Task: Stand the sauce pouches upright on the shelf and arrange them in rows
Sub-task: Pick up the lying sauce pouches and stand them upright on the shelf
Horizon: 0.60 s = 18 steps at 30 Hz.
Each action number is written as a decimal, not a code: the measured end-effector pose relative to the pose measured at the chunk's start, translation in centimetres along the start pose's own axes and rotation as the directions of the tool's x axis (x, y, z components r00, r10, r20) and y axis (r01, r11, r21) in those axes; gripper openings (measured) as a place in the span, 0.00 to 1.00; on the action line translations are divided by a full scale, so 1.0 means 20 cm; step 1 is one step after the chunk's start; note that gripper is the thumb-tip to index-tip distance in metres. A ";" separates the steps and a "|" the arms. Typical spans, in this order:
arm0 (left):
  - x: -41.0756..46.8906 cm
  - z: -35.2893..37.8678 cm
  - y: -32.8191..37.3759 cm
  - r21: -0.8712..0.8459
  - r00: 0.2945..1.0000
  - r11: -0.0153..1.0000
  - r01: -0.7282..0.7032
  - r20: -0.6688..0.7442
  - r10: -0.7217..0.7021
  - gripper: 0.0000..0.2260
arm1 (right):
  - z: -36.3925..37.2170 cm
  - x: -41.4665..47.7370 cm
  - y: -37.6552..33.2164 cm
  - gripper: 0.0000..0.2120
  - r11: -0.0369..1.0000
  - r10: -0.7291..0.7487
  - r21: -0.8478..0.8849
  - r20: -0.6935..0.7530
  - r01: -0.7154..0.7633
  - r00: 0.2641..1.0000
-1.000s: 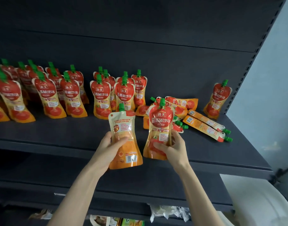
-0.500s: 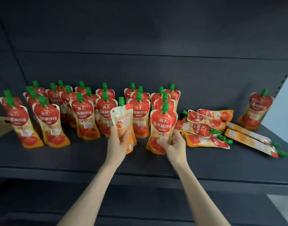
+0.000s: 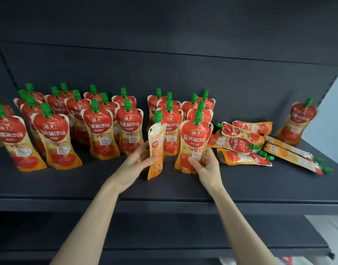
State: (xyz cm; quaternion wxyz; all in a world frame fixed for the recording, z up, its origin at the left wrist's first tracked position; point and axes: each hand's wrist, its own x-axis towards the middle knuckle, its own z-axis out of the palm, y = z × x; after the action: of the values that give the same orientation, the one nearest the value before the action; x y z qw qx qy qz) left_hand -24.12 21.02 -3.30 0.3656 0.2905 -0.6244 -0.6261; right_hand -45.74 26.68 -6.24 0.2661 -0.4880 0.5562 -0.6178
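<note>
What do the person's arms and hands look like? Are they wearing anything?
Both arms are bare as far as the picture shows: no sleeves on the left arm or the right arm. The left hand and right hand wear no gloves, and I see no rings, watch or bracelet.

At nine o'clock the leftmost pouch (image 3: 9, 138) is blurred and cut by the frame edge. The rear pouches (image 3: 124, 98) show only caps and shoulders. The right hand (image 3: 204, 165) covers the front-facing pouch (image 3: 196, 138) at its lower corner. Fingertips of the left hand (image 3: 137, 159) are hidden behind the side-on pouch (image 3: 157, 142). Small print is unreadable.
</note>
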 end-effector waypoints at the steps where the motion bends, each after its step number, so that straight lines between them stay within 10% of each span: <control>1: 0.01 -0.03 0.01 -0.025 0.999 0.999 0.025 0.039 -0.024 0.28 | 0.00 0.00 0.00 0.20 1.000 0.003 -0.004 0.003 -0.003 1.000; 10: 0.05 -0.07 -0.01 0.123 0.995 0.990 0.071 0.064 -0.080 0.35 | 0.00 0.00 0.00 0.19 1.000 0.021 -0.014 0.004 -0.021 1.000; 18: 0.06 0.15 -0.06 0.511 0.826 0.855 0.090 -0.518 0.223 0.32 | -0.01 0.00 -0.02 0.20 0.998 0.056 0.002 0.048 -0.056 0.997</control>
State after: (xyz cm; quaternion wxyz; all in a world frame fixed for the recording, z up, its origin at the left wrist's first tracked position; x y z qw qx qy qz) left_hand -27.40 21.63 -4.17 0.4631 0.5251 -0.6436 -0.3093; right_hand -45.78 26.83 -5.91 0.2974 -0.4867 0.5620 -0.5991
